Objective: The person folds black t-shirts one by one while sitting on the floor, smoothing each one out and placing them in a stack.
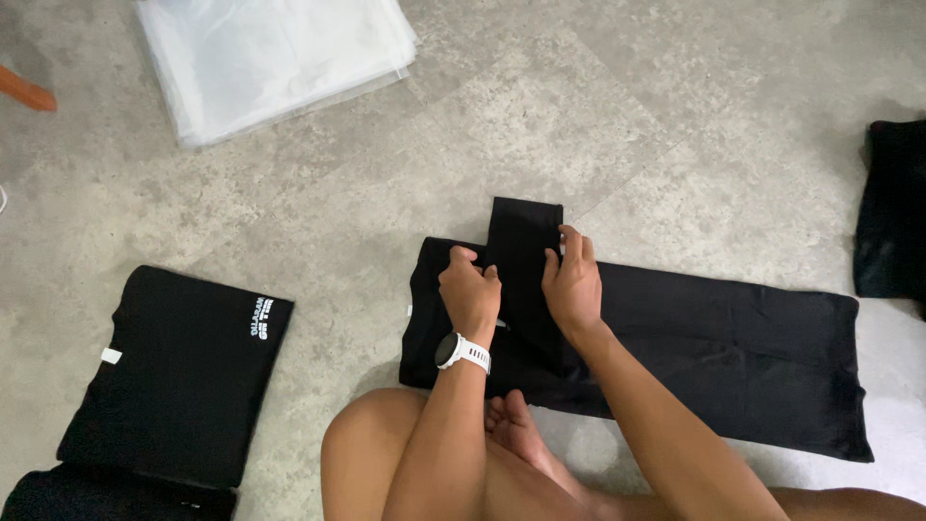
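Pinching a fold of black cloth, the left hand [470, 291] is curled shut on the garment [733, 342], its knuckles turned up and a white watch [462, 351] strapped round the wrist. Just beside it, the right hand [573, 282] lies with fingers stretched flat along the right edge of the sleeve [521, 260], which is folded across the garment and sticks out past its far edge; the thumb side is hidden, so whether this hand clasps the cloth or only presses it cannot be told. Both hands sit close together, the sleeve between them. The garment lies flat on the floor [598, 106] as a long dark band, running from the middle of the scene well out to the right, its near edge touching the person's bare foot [516, 425]. A bent knee [371, 453] shows near the bottom, under the left forearm. To the left, well apart from the hands, a folded black shirt [178, 371] with small white print and a little white tag rests on the floor, and a further dark bundle [106, 497] lies against its near edge. Far left, a stack of clear plastic bags [275, 58] lies on the floor. At the right border another black cloth [892, 212] is partly in view. The floor is grey mottled stone with a fine seam running across it.
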